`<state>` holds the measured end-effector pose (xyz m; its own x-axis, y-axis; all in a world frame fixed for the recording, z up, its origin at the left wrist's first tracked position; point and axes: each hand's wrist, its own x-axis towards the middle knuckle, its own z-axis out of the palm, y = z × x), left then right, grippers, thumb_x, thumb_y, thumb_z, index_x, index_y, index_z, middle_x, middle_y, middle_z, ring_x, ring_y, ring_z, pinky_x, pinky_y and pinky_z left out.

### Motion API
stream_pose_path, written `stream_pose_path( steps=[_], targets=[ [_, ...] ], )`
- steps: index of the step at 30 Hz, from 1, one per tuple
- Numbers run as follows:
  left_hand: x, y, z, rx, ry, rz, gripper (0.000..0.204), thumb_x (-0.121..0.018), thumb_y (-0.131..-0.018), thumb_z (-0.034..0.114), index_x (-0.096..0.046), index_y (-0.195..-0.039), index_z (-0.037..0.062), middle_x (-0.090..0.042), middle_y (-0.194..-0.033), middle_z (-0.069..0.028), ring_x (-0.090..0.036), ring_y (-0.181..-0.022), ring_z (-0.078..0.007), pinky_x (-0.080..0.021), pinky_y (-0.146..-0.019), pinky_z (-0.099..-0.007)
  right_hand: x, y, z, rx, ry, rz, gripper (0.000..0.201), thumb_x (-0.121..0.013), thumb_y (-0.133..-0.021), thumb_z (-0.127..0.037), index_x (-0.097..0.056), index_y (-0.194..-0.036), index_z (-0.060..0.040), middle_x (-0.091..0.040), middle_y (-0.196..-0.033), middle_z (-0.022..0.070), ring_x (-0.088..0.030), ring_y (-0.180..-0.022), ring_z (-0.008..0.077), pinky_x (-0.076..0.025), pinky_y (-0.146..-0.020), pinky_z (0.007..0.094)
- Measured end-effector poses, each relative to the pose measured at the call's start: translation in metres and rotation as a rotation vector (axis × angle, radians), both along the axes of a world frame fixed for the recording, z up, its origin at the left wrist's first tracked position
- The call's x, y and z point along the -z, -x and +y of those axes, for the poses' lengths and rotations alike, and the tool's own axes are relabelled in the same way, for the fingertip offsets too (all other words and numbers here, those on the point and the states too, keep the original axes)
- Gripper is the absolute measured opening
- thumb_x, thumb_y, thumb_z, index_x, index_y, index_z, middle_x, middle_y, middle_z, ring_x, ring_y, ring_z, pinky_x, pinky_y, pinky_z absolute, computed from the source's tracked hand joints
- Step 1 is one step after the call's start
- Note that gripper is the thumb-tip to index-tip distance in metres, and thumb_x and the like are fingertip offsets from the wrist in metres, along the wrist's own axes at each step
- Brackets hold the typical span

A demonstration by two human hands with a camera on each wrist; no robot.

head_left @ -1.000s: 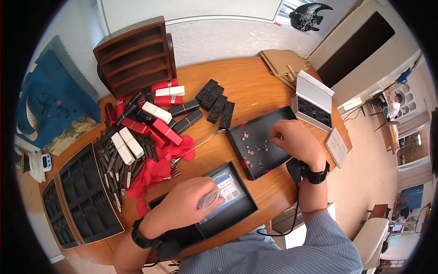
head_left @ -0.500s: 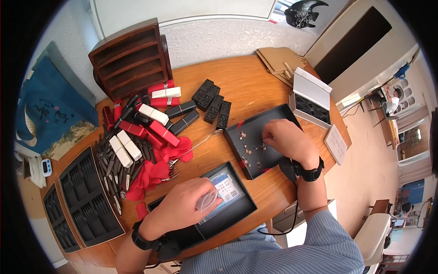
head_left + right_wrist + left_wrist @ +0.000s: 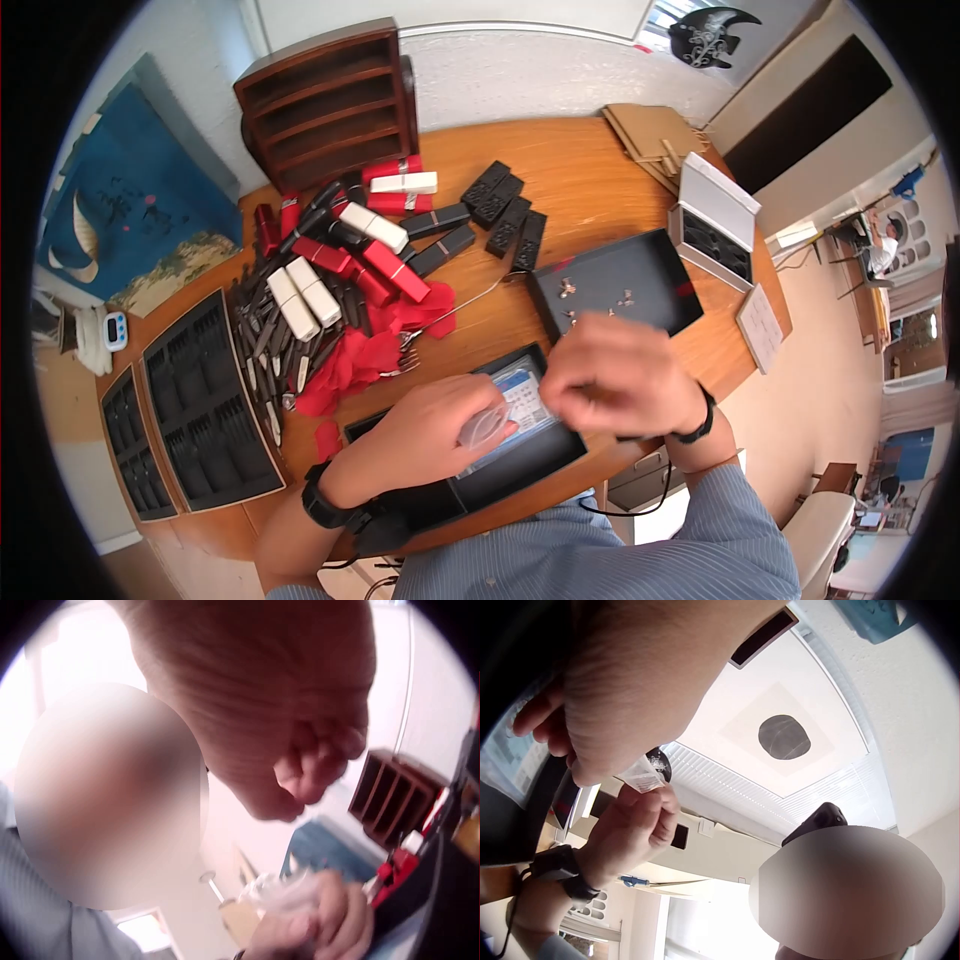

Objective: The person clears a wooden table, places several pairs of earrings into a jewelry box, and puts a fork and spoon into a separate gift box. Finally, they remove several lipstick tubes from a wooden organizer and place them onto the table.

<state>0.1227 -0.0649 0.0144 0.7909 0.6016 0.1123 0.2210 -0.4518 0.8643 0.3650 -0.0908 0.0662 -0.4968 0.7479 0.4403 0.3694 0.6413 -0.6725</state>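
Fingers of the left hand (image 3: 425, 425) pinch a limp, clear plastic bag (image 3: 485, 427) above the near black box (image 3: 543, 452), while those of the right hand (image 3: 622, 375) curl in; whether they hold anything I cannot tell. Since a second ago the right hand has swung from the far black tray (image 3: 655, 290), where small metallic-looking trinkets (image 3: 567, 288) lie scattered, to just beside the bag, so the work probably centres there now. Both box and tray are matt and straight-walled on a smooth, warm-grained wooden table (image 3: 575, 185).
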Motion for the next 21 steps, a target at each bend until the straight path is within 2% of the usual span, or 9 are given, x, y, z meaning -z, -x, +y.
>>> stream_pose_path(
  steps=[3,7,12,14,16,21],
  targets=[
    [0.002,0.004,0.001,0.017,0.002,-0.013,0.023,-0.075,-0.087,0.017,-0.059,-0.095,0.0018,-0.061,-0.086,-0.0145,-0.062,-0.08,-0.0353,-0.048,-0.068,-0.0414,0.011,0.019,-0.011,-0.101,-0.096,0.053,0.017,-0.078,-0.083,-0.005,-0.069,-0.097,-0.0031,-0.063,-0.09,0.0078,-0.062,-0.077,0.0258,-0.05,-0.065,0.0364],
    [0.002,0.003,0.002,0.05,-0.011,-0.004,0.023,-0.073,-0.086,0.014,-0.06,-0.1,0.0015,-0.063,-0.09,-0.0158,-0.063,-0.085,-0.0368,-0.049,-0.072,-0.0436,0.022,0.022,-0.008,-0.077,-0.082,0.041,0.018,-0.077,-0.083,-0.005,-0.07,-0.098,-0.0025,-0.062,-0.091,0.008,-0.062,-0.078,0.0255,-0.049,-0.065,0.0364],
    [0.003,0.003,0.001,0.047,-0.012,-0.019,0.023,-0.073,-0.086,0.015,-0.059,-0.099,0.0017,-0.063,-0.09,-0.0158,-0.063,-0.084,-0.0368,-0.05,-0.072,-0.044,0.024,0.022,-0.004,-0.084,-0.127,0.02,0.023,-0.08,-0.079,-0.005,-0.074,-0.101,-0.0001,-0.066,-0.091,0.009,-0.062,-0.075,0.023,-0.048,-0.063,0.0331],
    [0.004,0.002,0.001,0.044,-0.02,-0.015,0.024,-0.074,-0.086,0.015,-0.059,-0.099,0.0015,-0.063,-0.089,-0.0158,-0.063,-0.084,-0.0368,-0.05,-0.071,-0.044,0.025,0.022,-0.004,-0.088,-0.132,0.023,0.023,-0.08,-0.079,-0.005,-0.074,-0.101,-0.0003,-0.066,-0.091,0.009,-0.062,-0.074,0.0229,-0.047,-0.062,0.0332],
    [0.006,0.002,0.001,0.023,0.001,-0.064,0.025,-0.074,-0.083,0.016,-0.056,-0.092,0.0015,-0.057,-0.083,-0.0163,-0.059,-0.079,-0.0392,-0.046,-0.068,-0.0445,0.025,0.022,-0.004,-0.089,-0.137,0.027,0.024,-0.08,-0.079,-0.005,-0.075,-0.102,-0.0004,-0.066,-0.091,0.009,-0.061,-0.073,0.0228,-0.047,-0.062,0.0332],
    [0.006,0.001,0.0,0.016,-0.006,-0.051,0.026,-0.076,-0.084,0.018,-0.057,-0.092,0.0017,-0.058,-0.082,-0.0155,-0.059,-0.078,-0.0382,-0.046,-0.067,-0.0437,0.025,0.021,-0.005,-0.084,-0.141,0.029,0.023,-0.08,-0.079,-0.005,-0.075,-0.101,-0.0005,-0.065,-0.088,0.0079,-0.061,-0.073,0.0221,-0.046,-0.061,0.0324]
  ],
)
